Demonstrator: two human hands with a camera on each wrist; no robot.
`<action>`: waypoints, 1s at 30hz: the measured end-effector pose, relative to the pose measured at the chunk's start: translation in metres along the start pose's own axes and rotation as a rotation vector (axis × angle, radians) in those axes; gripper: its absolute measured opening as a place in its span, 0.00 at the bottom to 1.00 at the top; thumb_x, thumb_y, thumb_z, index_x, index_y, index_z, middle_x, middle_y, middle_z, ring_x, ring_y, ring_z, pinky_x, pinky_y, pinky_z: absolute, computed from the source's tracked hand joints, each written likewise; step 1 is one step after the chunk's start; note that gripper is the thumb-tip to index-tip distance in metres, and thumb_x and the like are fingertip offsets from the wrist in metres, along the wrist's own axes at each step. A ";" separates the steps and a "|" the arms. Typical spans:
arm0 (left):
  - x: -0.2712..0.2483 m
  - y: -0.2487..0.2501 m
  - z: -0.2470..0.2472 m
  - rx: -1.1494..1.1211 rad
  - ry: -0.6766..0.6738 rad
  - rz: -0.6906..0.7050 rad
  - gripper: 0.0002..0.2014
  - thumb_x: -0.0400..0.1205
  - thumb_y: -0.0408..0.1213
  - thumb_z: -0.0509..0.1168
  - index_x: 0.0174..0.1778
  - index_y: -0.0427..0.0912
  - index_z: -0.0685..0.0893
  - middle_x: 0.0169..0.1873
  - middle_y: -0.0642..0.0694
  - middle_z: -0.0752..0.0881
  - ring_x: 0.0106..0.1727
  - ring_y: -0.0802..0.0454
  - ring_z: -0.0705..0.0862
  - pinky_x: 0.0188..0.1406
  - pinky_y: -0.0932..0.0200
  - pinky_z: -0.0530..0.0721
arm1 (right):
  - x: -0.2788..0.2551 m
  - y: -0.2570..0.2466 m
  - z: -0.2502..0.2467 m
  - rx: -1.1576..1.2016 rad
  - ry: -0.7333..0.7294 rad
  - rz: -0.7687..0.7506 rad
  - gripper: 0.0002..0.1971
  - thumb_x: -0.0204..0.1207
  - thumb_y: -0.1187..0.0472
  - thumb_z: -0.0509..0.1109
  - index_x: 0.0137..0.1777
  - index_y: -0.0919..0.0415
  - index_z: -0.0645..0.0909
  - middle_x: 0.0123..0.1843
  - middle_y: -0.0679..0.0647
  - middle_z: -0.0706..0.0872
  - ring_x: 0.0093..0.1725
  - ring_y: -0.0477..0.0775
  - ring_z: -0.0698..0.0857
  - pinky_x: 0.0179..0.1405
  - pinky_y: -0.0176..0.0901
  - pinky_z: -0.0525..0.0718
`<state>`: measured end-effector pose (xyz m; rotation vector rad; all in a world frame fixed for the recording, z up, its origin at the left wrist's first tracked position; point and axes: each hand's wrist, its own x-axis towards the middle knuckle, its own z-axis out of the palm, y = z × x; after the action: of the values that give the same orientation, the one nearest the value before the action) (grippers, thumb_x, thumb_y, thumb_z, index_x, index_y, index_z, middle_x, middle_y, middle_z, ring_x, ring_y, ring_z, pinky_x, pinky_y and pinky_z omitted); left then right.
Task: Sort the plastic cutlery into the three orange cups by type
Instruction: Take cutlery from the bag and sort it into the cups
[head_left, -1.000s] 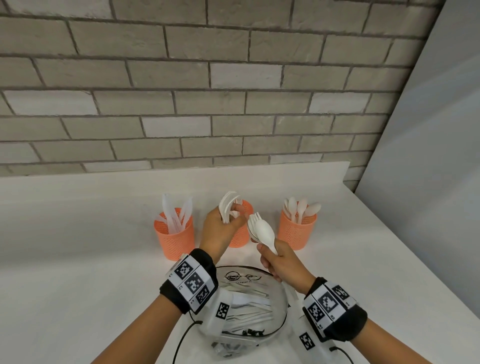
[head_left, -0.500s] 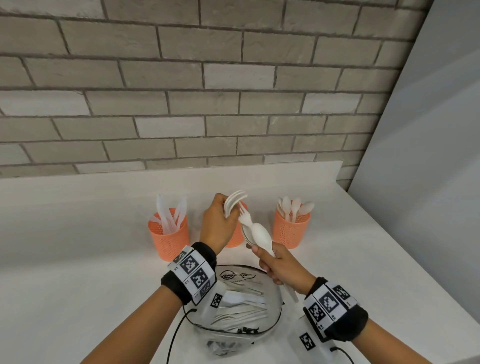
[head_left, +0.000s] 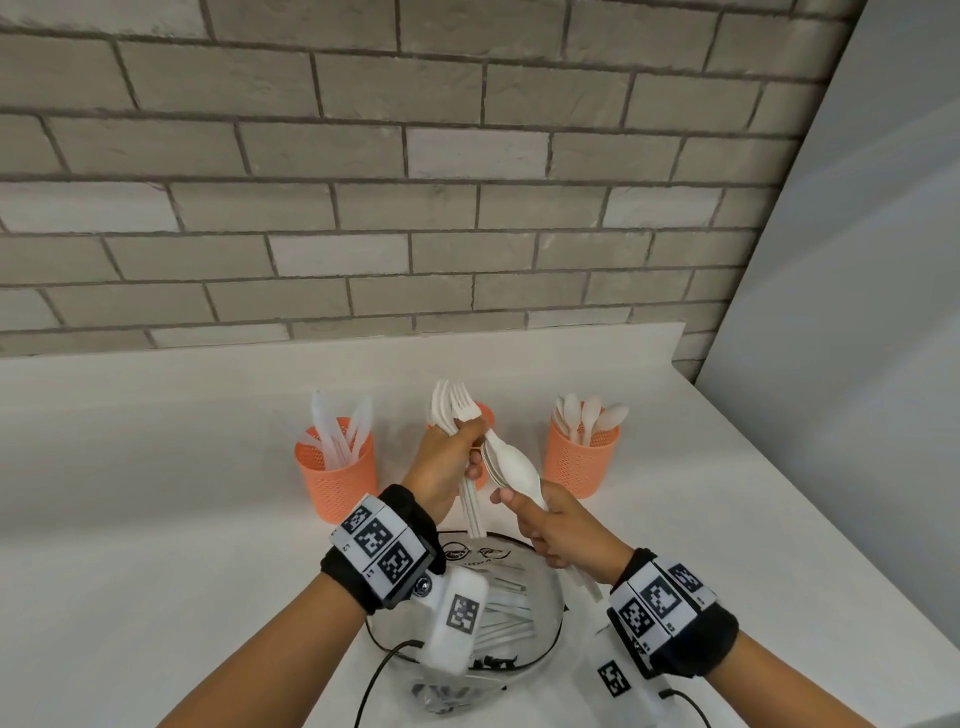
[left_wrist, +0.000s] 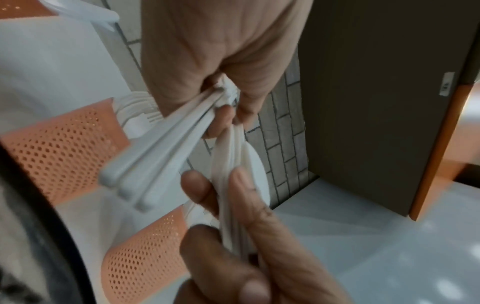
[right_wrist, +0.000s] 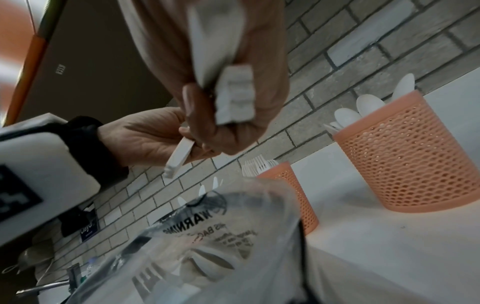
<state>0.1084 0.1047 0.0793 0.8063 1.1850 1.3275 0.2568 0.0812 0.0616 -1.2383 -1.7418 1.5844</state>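
Observation:
Three orange mesh cups stand in a row by the wall: the left cup (head_left: 337, 467) holds knives, the middle cup (head_left: 483, 415) is mostly hidden behind my hands and holds forks, the right cup (head_left: 582, 457) holds spoons. My left hand (head_left: 447, 457) grips a bunch of white forks (head_left: 452, 408), tines up, in front of the middle cup. My right hand (head_left: 550, 525) grips a stack of white spoons (head_left: 511, 465) by their handles, bowls up, touching my left fingers. The fork handles (left_wrist: 155, 160) and the spoon handle ends (right_wrist: 235, 96) show in the wrist views.
A clear plastic bag (head_left: 498, 603) with more white cutlery lies on the white counter (head_left: 156, 519) just below my hands. A grey brick wall (head_left: 415, 208) stands behind the cups. A grey panel (head_left: 857, 364) bounds the counter on the right.
A fork that stood up out of the bunch in my right hand is now in my left hand's bunch. Only spoons are left in my right hand.

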 end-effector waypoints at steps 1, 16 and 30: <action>0.002 0.002 -0.001 -0.001 0.017 0.001 0.09 0.83 0.34 0.59 0.38 0.39 0.79 0.26 0.45 0.74 0.17 0.59 0.70 0.19 0.67 0.71 | -0.002 0.000 -0.003 -0.007 -0.014 0.006 0.13 0.81 0.48 0.60 0.57 0.55 0.75 0.22 0.44 0.65 0.15 0.38 0.60 0.12 0.28 0.59; 0.037 0.012 -0.023 0.113 0.135 0.104 0.17 0.82 0.43 0.63 0.28 0.40 0.75 0.11 0.53 0.71 0.14 0.59 0.71 0.21 0.64 0.76 | 0.013 0.005 -0.066 0.136 0.306 -0.132 0.04 0.82 0.62 0.62 0.46 0.53 0.75 0.28 0.49 0.69 0.17 0.38 0.67 0.16 0.29 0.65; 0.085 0.036 0.015 0.030 0.381 0.382 0.23 0.83 0.46 0.61 0.21 0.44 0.68 0.11 0.55 0.70 0.18 0.57 0.71 0.29 0.60 0.73 | 0.104 -0.013 -0.108 0.499 0.919 -0.326 0.23 0.77 0.57 0.70 0.23 0.59 0.66 0.14 0.47 0.70 0.13 0.40 0.70 0.16 0.29 0.71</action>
<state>0.1009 0.1946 0.1025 0.8537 1.3934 1.8414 0.2919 0.2268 0.0743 -1.0867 -0.8350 0.9212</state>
